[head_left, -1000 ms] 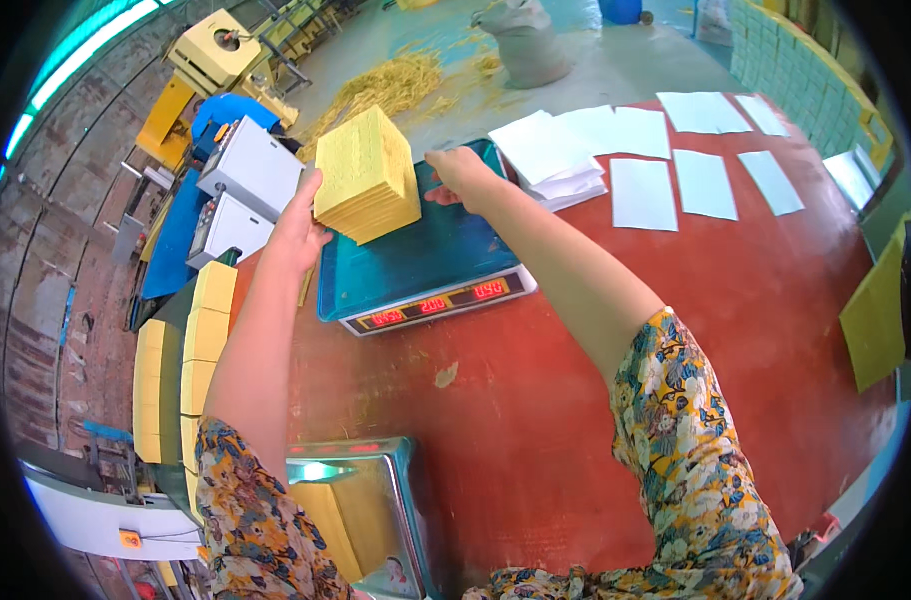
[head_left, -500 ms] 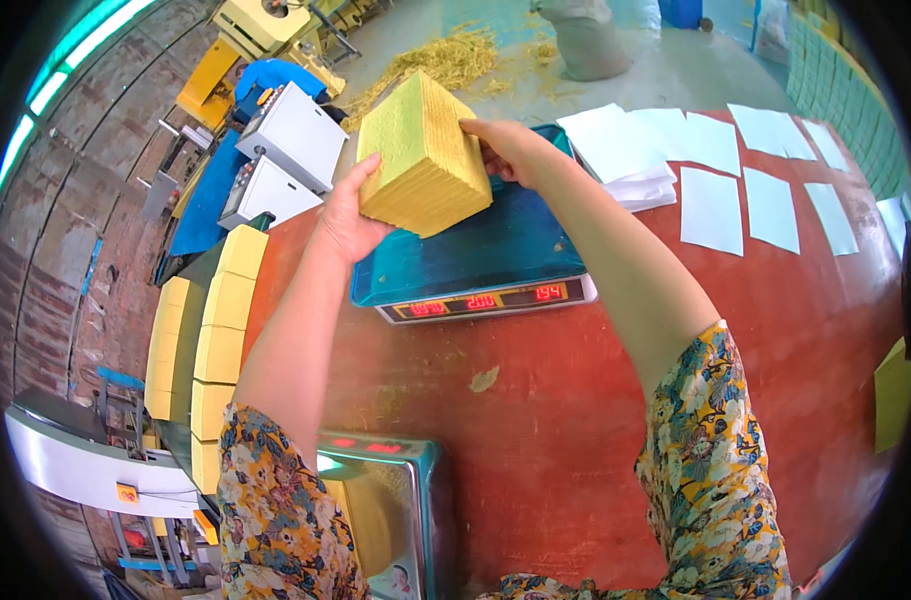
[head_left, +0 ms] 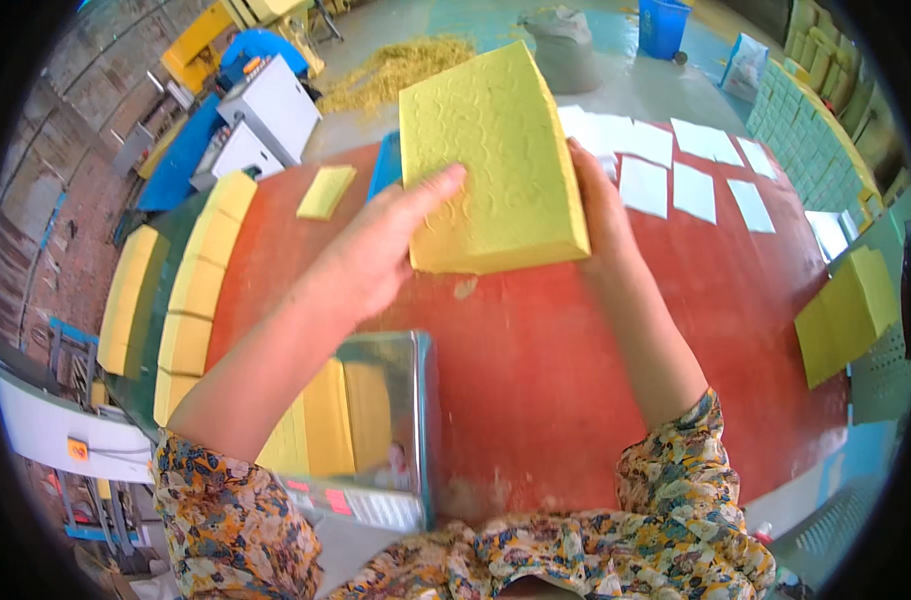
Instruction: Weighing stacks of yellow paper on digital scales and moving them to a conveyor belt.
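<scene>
yellow block (head_left: 505, 170) closer than before, long axis roughly fore-and-aft

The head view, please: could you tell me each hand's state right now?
Left hand: holding the yellow block, thumb on its patterned face.
Right hand: holding the same block.

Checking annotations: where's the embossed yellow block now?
Head view, upper centre: the yellow block is held between the left hand and the right hand, above the red table.
</scene>
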